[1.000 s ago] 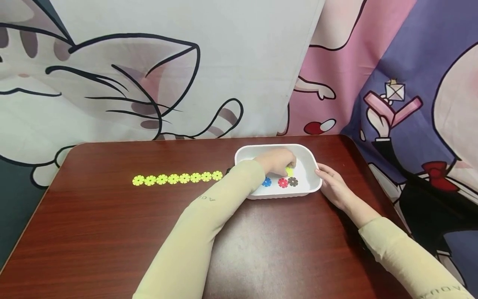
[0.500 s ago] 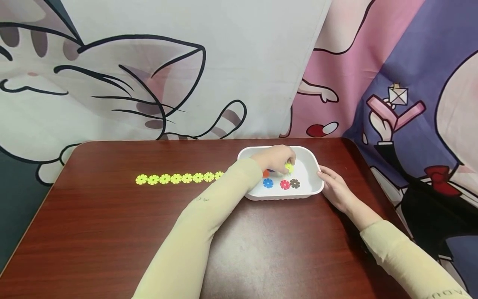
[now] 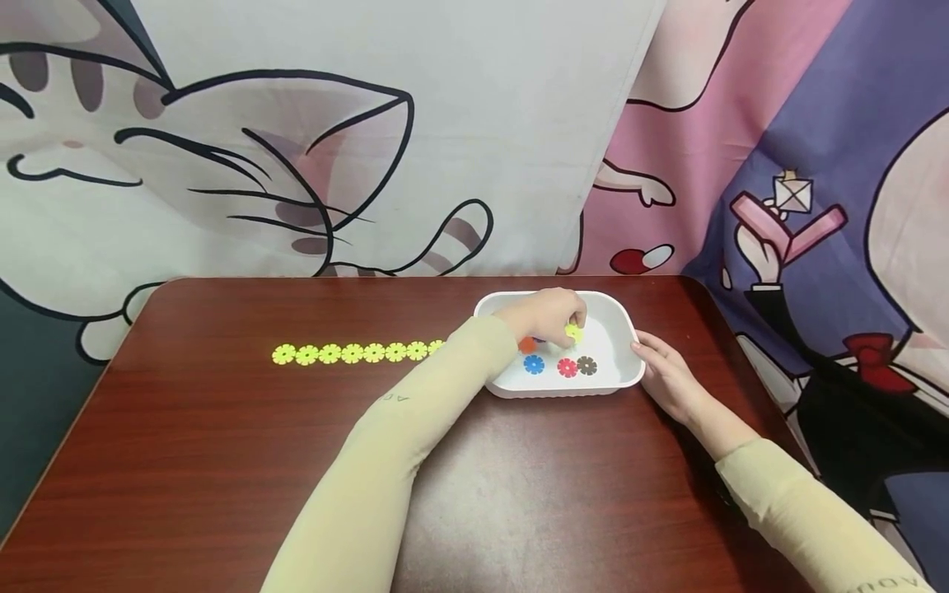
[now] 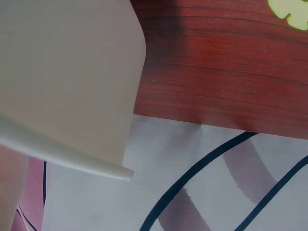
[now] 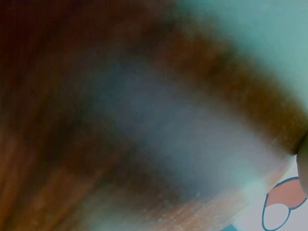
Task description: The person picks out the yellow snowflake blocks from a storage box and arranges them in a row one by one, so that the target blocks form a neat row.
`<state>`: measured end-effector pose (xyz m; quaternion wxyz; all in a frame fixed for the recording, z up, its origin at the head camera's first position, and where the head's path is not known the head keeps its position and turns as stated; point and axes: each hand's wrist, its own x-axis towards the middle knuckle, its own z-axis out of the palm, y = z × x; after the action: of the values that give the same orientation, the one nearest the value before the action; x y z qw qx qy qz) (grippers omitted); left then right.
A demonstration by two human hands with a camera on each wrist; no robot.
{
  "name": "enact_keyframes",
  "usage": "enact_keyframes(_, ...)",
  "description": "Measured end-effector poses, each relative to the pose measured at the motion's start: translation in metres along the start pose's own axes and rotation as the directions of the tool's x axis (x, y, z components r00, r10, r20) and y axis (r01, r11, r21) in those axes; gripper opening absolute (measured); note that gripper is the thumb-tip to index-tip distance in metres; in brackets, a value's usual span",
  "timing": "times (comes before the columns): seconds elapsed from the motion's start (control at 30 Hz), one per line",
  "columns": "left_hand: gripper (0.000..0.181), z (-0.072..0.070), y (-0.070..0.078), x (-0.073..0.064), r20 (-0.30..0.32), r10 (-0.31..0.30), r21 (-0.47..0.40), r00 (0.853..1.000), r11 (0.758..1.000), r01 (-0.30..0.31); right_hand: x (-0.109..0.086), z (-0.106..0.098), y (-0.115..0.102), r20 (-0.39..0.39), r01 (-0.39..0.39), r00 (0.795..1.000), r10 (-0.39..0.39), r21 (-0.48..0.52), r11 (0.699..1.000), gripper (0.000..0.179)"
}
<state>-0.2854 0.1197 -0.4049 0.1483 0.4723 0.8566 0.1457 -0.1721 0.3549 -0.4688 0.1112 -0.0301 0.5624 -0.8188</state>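
A white tray [image 3: 608, 346] stands on the table, with several flower-shaped plastic discs in it. My left hand [image 3: 544, 315] reaches into it and pinches a yellow flower disc [image 3: 574, 333] between its fingertips. Below that hand lie a blue disc [image 3: 534, 364], a red disc [image 3: 567, 367] and a black disc [image 3: 586, 365]. An orange disc [image 3: 527, 345] is partly hidden by the left wrist. At the tray's right end my right hand [image 3: 667, 377] holds the rim, thumb on top. The left wrist view has the tray's wall [image 4: 67, 72] close up; the right wrist view is mostly blurred.
A row of yellow flower discs [image 3: 352, 353] runs across the brown table [image 3: 222, 461] left of the tray, its right end hidden by the left sleeve. Behind the table's far edge hangs a cartoon-printed curtain [image 3: 504, 132].
The left hand has drawn the yellow disc up slightly off its spot beside the red and black discs. My right hand has stayed at the tray's rim. The head view has shifted slightly.
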Motion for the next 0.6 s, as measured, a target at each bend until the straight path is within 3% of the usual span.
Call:
enact_keyframes(0.27,0.026,-0.001,-0.004,-0.007,-0.06,-0.009,-0.046,0.998,0.999,0.006,0.0,0.0,0.001,0.022,0.019,1.0,-0.019,0.009,1.0,0.028)
enact_keyframes(0.6,0.028,-0.011,-0.009,-0.03,-0.134,0.006,-0.118,0.991,0.993,-0.022,0.0,0.0,0.0,0.009,0.011,1.0,-0.011,0.0,1.0,0.027)
